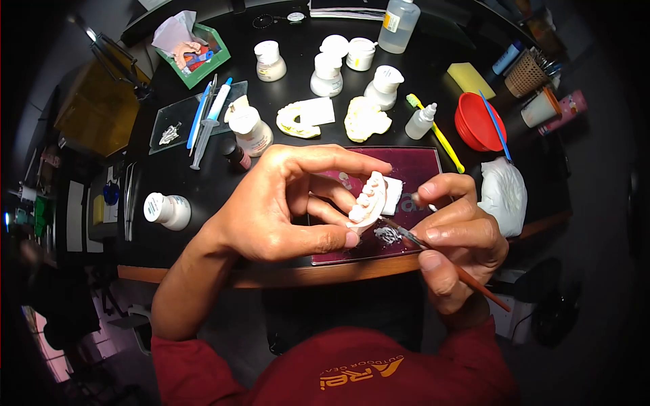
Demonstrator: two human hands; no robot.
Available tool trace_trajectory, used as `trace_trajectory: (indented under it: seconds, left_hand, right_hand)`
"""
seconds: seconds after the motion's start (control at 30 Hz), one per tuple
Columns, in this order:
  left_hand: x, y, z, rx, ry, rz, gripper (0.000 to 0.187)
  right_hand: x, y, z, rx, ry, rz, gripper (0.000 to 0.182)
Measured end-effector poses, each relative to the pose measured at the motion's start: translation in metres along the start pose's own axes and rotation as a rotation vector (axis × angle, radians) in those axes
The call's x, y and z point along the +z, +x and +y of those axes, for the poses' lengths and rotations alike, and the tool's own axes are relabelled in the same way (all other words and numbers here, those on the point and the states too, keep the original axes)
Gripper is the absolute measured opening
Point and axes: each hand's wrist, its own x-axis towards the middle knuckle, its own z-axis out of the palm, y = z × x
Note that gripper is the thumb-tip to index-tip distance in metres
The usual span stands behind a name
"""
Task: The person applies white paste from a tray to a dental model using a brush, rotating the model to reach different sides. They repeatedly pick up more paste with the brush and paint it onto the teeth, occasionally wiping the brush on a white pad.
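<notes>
My left hand (274, 203) grips a pale dental cast (370, 201) with a row of teeth, thumb at its lower end and index finger stretched over its top. Pinched in my right hand (464, 233) is a thin brush (467, 276) with a reddish-brown handle, its tip close beside the cast's lower edge. A small white tip (433, 208) shows between the right fingers. Below the cast lies a dark red glass slab (423, 162) with a smear of whitish paste (388, 235). Behind the cast is a white folded pad (393, 196).
Several powder bottles (271, 62) stand across the black desk. Two plaster casts (366, 120) lie beyond my hands. To the right are a red bowl (477, 122), a yellow toothbrush (443, 142) and white tissue (502, 196). Syringes (211, 122) rest on a glass plate at left.
</notes>
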Motion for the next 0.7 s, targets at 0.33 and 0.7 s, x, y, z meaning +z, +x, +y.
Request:
trace_trajectory:
  seconds: [0.33,0.7]
  left_hand:
    - [-0.004,0.0,-0.002,0.044,-0.007,-0.029,0.06]
    - [-0.003,0.0,-0.004,0.055,0.025,-0.039,0.059]
  right_hand:
    - [0.016,-0.003,0.012,-0.044,-0.017,-0.047,0.027]
    - [0.018,-0.008,0.017,-0.114,-0.115,-0.023,0.021]
